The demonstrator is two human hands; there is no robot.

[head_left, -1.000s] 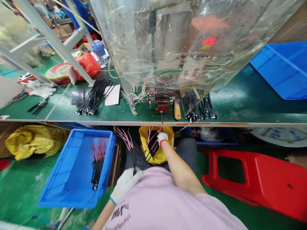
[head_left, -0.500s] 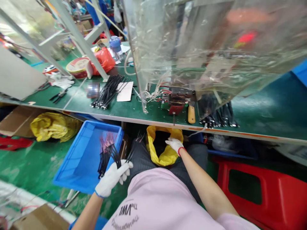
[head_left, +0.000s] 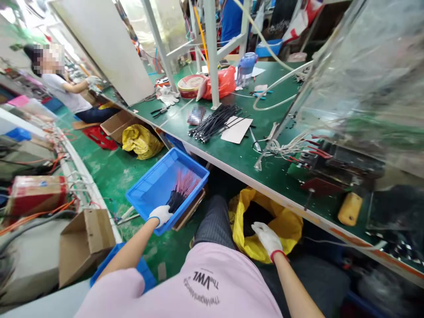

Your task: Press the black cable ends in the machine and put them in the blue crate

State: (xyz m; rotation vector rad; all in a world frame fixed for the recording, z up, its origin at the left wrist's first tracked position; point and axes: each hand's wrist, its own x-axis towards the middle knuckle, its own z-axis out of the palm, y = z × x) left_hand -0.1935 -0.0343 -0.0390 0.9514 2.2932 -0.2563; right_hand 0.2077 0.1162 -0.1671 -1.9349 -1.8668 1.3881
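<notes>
My left hand (head_left: 161, 215), in a white glove with a blue cuff, is at the near right part of the blue bin (head_left: 142, 187). Its fingers are closed at the lower end of a bundle of black sleeved wires (head_left: 177, 199) with thin reddish ends, which lies in the bin. My right hand (head_left: 267, 238), gloved in white with a red cuff, is over the mouth of a yellow bag (head_left: 291, 227) between my legs. Dark contents show inside the bag. The fingers of that hand lie extended, with nothing visible in them.
On the green bench (head_left: 198, 152) are black cable pieces (head_left: 215, 123), white paper (head_left: 236, 129), pliers (head_left: 160, 111) and a yellow-handled tool (head_left: 350, 209). A clear plastic screen (head_left: 351, 88) hangs at the right. Another person (head_left: 66, 88) sits far left. An open carton (head_left: 88, 243) stands lower left.
The view has swung to the left. My left hand has moved from the bin's near edge, where it held black wires, into the bin. My right hand remains at the yellow bag.
</notes>
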